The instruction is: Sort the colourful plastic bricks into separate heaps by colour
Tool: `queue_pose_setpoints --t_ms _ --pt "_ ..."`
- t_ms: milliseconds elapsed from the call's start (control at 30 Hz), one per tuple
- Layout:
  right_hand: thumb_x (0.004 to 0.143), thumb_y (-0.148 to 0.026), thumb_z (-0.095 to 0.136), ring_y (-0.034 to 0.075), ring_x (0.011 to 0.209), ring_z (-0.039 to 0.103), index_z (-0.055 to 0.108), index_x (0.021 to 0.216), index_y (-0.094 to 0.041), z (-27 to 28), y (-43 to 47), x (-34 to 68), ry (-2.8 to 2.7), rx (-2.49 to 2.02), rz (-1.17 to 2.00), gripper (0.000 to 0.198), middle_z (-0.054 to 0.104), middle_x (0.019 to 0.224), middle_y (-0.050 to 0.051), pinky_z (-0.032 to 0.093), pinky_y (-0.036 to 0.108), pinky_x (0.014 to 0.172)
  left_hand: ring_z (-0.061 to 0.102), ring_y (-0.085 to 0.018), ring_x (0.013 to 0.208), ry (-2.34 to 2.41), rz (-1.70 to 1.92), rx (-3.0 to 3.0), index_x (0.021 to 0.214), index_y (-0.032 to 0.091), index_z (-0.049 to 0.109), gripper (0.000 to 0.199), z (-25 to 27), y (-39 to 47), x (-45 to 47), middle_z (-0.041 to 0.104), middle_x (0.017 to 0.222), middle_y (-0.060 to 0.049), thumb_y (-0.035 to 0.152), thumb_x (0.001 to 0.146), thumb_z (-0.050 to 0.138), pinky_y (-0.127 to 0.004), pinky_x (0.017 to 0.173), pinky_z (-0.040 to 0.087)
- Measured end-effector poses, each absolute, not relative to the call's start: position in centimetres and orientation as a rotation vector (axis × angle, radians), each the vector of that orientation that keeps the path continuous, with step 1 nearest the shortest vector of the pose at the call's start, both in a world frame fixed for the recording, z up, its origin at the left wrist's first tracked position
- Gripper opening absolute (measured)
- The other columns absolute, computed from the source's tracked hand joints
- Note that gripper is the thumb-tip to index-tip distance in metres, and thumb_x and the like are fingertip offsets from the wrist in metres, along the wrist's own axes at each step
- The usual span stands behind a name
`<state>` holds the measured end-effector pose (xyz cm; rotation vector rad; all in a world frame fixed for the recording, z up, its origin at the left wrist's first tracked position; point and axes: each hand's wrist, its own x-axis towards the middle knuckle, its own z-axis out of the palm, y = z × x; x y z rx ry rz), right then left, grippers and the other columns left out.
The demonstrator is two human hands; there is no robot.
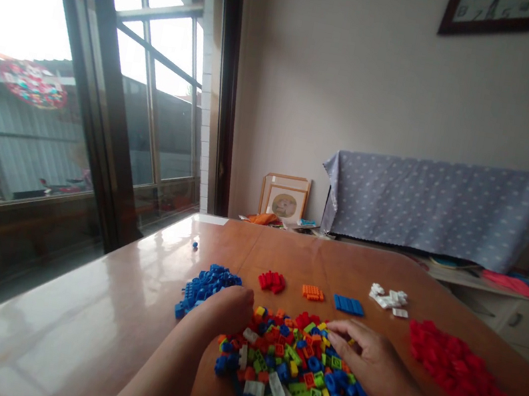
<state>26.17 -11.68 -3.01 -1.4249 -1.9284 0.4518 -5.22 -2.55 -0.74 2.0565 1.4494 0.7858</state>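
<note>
A mixed pile of toy building bricks [297,369] in many colours covers the near middle of the table. At its far left edge, beside a heap of blue bricks [209,283], my left hand [237,307] is closed with the fingers curled down; anything in them is hidden. Over the pile's right side reaches my right hand [363,350], palm down, its fingers stretched out and slightly apart. Its fingertips are near small yellow bricks, and I see nothing held in it.
Behind the pile lie red bricks [271,281], orange bricks [313,292], flat blue bricks [349,305] and white bricks [388,297]. A large red heap [457,365] is at right. One blue piece [195,245] lies far left on the glossy table [86,323]. Windows stand left.
</note>
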Motion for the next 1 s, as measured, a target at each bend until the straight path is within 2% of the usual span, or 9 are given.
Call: queue_pose_setpoints --t_ms 133,200,300,433,633,800,1000 --pt "0.095 -0.052 0.052 0.025 0.103 0.068 0.075 0.108 -0.026 -2.9 -11.8 26.2 -1.915 -1.412 0.460 0.036 0.074 0.111 0.006 0.053 0.035 0.093 0.055 -0.021 0.053 1.361 0.692 2.045 0.058 0.027 0.070 0.017 -0.3 -3.3 -5.0 0.062 0.052 -0.005 0.011 0.065 0.069 -0.030 0.054 0.039" --pt "0.095 -0.051 0.053 0.024 0.102 0.068 0.075 0.107 -0.027 -2.8 -11.8 26.3 -1.902 -1.410 0.468 0.035 0.075 0.110 0.005 0.053 0.034 0.093 0.051 -0.017 0.049 1.327 0.680 2.006 0.068 0.025 0.073 0.012 0.0 -3.3 -5.1 0.063 0.056 -0.003 0.017 0.069 0.065 -0.028 0.050 0.035" --pt "0.096 -0.050 0.052 0.023 0.102 0.068 0.074 0.104 -0.026 -2.7 -11.7 26.6 -1.876 -1.405 0.465 0.033 0.075 0.108 0.004 0.052 0.033 0.092 0.047 -0.014 0.047 1.294 0.782 1.914 0.081 0.022 0.074 0.017 0.5 -2.9 -5.2 0.062 0.061 -0.001 0.023 0.075 0.058 -0.026 0.048 0.031" --pt "0.097 -0.049 0.050 0.022 0.099 0.067 0.073 0.100 -0.024 -2.9 -11.4 26.7 -1.872 -1.428 0.412 0.034 0.073 0.104 0.004 0.052 0.032 0.089 0.053 -0.014 0.054 1.253 1.047 1.728 0.083 0.017 0.072 0.016 1.1 -2.0 -5.5 0.067 0.071 -0.004 0.027 0.075 0.061 -0.024 0.050 0.036" --pt "0.096 -0.042 0.052 0.023 0.097 0.066 0.073 0.097 -0.025 -1.0 -12.0 23.9 -2.069 -1.437 0.314 0.028 0.073 0.102 0.005 0.051 0.033 0.090 0.059 -0.014 0.060 1.232 1.309 1.407 0.085 0.015 0.068 0.026 1.4 -1.0 -6.3 0.072 0.083 -0.009 0.040 0.079 0.065 -0.024 0.058 0.044" --pt "0.092 -0.032 0.057 0.022 0.099 0.065 0.075 0.098 -0.026 2.7 -12.8 18.5 -2.282 -1.373 0.292 0.019 0.073 0.106 0.004 0.048 0.032 0.093 0.059 -0.013 0.059 1.166 1.421 1.185 0.086 0.015 0.067 0.029 1.1 -0.5 -6.8 0.073 0.085 -0.011 0.042 0.074 0.069 -0.023 0.055 0.042" --pt "0.090 -0.031 0.059 0.022 0.100 0.061 0.075 0.094 -0.024 3.6 -11.2 10.3 -2.398 -1.361 0.230 0.017 0.072 0.099 0.005 0.043 0.031 0.094 0.061 -0.014 0.060 1.104 1.502 1.034 0.090 0.015 0.067 0.040 0.8 0.0 -7.2 0.074 0.086 -0.012 0.049 0.069 0.073 -0.023 0.054 0.040"
